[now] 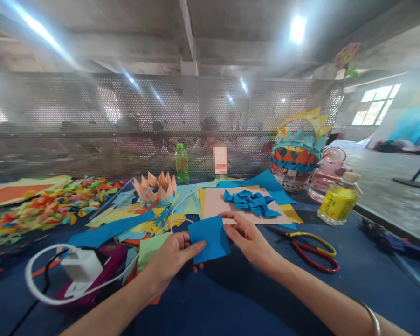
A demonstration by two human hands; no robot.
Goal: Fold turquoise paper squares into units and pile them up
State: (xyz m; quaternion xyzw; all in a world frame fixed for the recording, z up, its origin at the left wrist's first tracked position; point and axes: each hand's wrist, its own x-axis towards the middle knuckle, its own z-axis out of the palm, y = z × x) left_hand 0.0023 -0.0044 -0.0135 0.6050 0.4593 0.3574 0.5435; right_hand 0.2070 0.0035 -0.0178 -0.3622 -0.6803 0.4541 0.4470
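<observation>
A small blue sheet of paper (211,240) is held up between my two hands, a little above the dark blue tabletop. My left hand (182,252) pinches its left side, thumb on the front face and fingers behind. At the upper right corner, my right hand (246,233) grips the same sheet between thumb and fingers. Behind the sheet lies a pile of folded blue paper pieces (251,203) on a stack of pale pink paper (213,203). Scissors (313,247) with one yellow and one red handle rest to the right of my right hand.
Loose folded pieces (63,200) cover the far left. Nearer stands a white charger (81,266) on a purple power strip (112,261), its cable looping. An orange paper ring (155,189), a green bottle (182,163), a paper basket (295,158) and a yellow-labelled bottle (339,200) stand behind.
</observation>
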